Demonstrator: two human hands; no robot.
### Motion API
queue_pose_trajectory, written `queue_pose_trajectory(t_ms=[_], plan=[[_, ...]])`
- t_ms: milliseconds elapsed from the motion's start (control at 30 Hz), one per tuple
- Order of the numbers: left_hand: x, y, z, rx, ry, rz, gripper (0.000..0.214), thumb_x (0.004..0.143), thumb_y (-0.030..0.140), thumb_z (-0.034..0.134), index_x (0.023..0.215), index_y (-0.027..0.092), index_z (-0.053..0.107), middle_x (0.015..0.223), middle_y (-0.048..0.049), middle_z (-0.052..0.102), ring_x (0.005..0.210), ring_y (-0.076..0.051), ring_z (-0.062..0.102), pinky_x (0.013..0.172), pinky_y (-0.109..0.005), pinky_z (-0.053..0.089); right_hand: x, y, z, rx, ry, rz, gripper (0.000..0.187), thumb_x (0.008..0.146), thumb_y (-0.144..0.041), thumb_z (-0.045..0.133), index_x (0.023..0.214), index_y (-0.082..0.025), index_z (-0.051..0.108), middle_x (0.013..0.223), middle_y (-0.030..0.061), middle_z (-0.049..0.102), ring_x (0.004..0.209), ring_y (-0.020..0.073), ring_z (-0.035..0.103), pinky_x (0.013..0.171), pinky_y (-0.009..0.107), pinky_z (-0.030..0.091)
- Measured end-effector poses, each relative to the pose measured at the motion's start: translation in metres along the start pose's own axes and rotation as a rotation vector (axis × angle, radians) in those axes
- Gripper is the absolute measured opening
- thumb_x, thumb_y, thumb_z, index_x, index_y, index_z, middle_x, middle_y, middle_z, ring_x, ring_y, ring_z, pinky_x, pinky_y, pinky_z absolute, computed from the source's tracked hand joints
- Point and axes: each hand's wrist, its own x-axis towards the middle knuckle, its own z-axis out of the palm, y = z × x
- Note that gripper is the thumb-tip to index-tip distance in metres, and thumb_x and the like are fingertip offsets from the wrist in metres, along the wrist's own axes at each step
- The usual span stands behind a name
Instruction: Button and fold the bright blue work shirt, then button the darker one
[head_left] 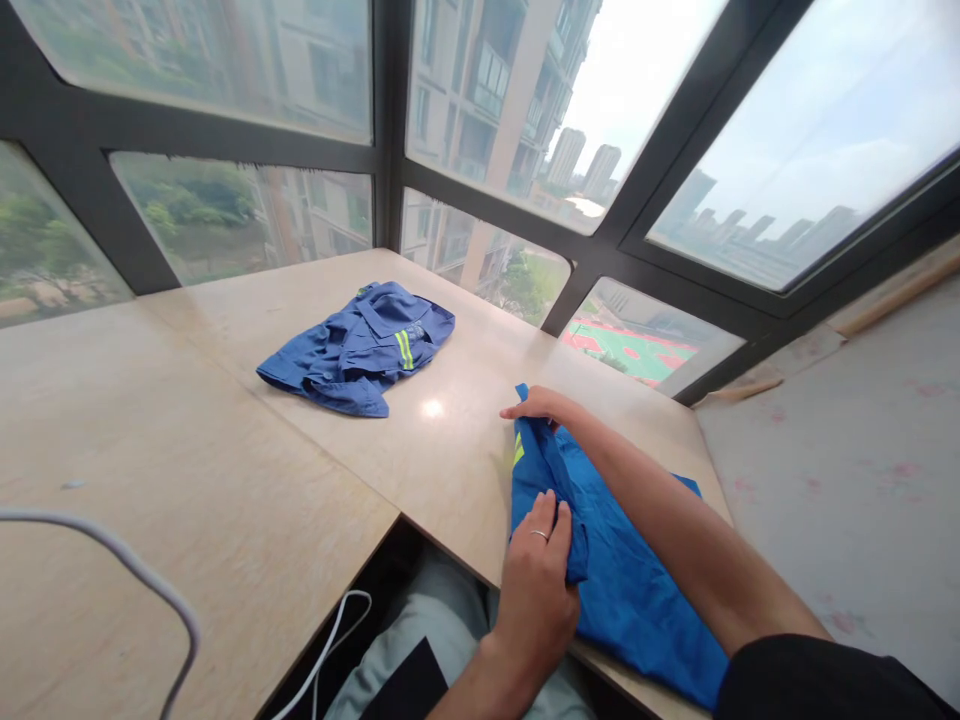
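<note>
A bright blue garment [630, 560] with a yellow-green reflective strip lies on the right part of the tabletop, its left side folded over; its exact kind is hard to make out. My left hand [538, 560], with a ring on one finger, grips the near part of the folded edge, the thumb hidden. At the far corner of the same fold, my right hand [544, 405] pinches the cloth, one finger pointing left. My right forearm crosses above the garment. Apart from both hands, a crumpled darker blue work jacket [360, 345] with yellow-green strips lies farther back.
The pale tabletop [300, 540] has a cut-out front edge above my lap. A white cable [120, 550] curves over its left side, and another thin cable [330, 640] hangs near my legs. Dark-framed windows [487, 200] stand behind, and a flowered wall [847, 480] rises at right.
</note>
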Motion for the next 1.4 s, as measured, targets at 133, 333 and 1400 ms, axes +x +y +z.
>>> queue_pose_trajectory(t_ms=[133,333,1400], plan=[[-0.003,0.003,0.009,0.150,-0.105,0.090,0.081,0.068,0.004,0.049,0.148,0.014,0.044,0.158,-0.0140,0.033,0.149,-0.029,0.031,0.125,-0.052,0.033,0.001,0.014,-0.006,-0.073,0.001,0.024,0.037,0.057,-0.018,0.083,0.088,-0.005,0.067,0.069,0.0107,0.065,0.066,0.0292,0.066,0.057,0.039,0.056],[-0.016,-0.019,0.012,0.068,-0.043,0.081,0.092,0.062,-0.001,0.046,0.152,0.012,0.034,0.161,-0.0099,0.025,0.154,-0.027,0.018,0.128,-0.055,0.023,-0.012,0.023,-0.016,0.112,0.017,-0.035,0.019,0.068,-0.017,0.071,0.085,-0.012,0.065,0.072,0.0043,0.067,0.061,0.0151,0.062,0.056,0.025,0.051],[0.020,0.056,0.062,0.505,-0.690,0.282,0.067,0.090,0.028,0.042,0.152,0.006,0.032,0.158,-0.0227,0.031,0.149,-0.039,0.027,0.123,-0.062,0.026,-0.018,0.263,0.035,0.876,0.258,-0.273,0.057,0.059,-0.060,0.081,0.088,-0.013,0.067,0.086,0.0031,0.072,0.080,0.0185,0.065,0.074,0.029,0.053]])
